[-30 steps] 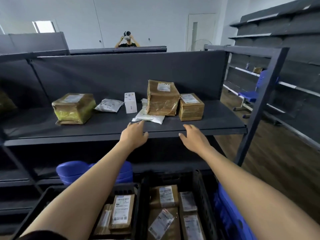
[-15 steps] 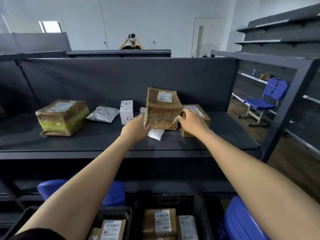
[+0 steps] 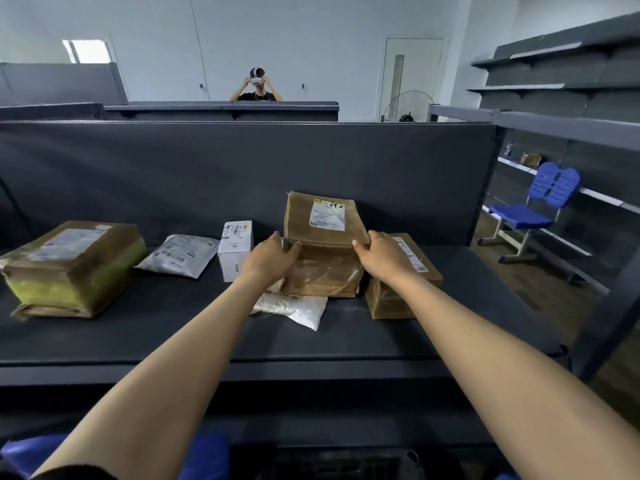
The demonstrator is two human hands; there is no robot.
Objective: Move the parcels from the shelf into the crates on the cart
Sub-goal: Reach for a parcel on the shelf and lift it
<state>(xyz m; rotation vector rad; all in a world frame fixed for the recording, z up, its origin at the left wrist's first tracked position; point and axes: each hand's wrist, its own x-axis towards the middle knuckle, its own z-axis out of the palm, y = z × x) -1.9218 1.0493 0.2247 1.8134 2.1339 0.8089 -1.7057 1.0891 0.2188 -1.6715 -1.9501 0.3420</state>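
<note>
A dark shelf (image 3: pixel 145 344) is spanning the whole view, and every parcel in sight is sitting on it. To the right, a blue chair (image 3: pixel 535 213) is standing on the wooden floor beyond the shelf post. At the left end a wide parcel (image 3: pixel 69 268), wrapped in brown and yellow-green tape, is lying flat, well apart from the rest. In the middle a tall brown parcel (image 3: pixel 325 233) is standing with its label facing up and its top leaning back toward the rear panel. Just beside it, on the right, a low brown box (image 3: pixel 394 299) is touching its lower corner. A grey bag (image 3: pixel 180 254) is lying left of centre, with a small white box (image 3: pixel 235 249) standing just beside it. A white pouch (image 3: pixel 294 306) is sticking out from under the tall brown parcel. The left hand (image 3: pixel 270 259) is gripping that parcel's left side, fingers curled around the edge, while the right hand (image 3: pixel 381 258) is clamping the right side the same way. At the bottom edge a dark crate (image 3: pixel 346 460) is barely showing, too dim to see into.
</note>
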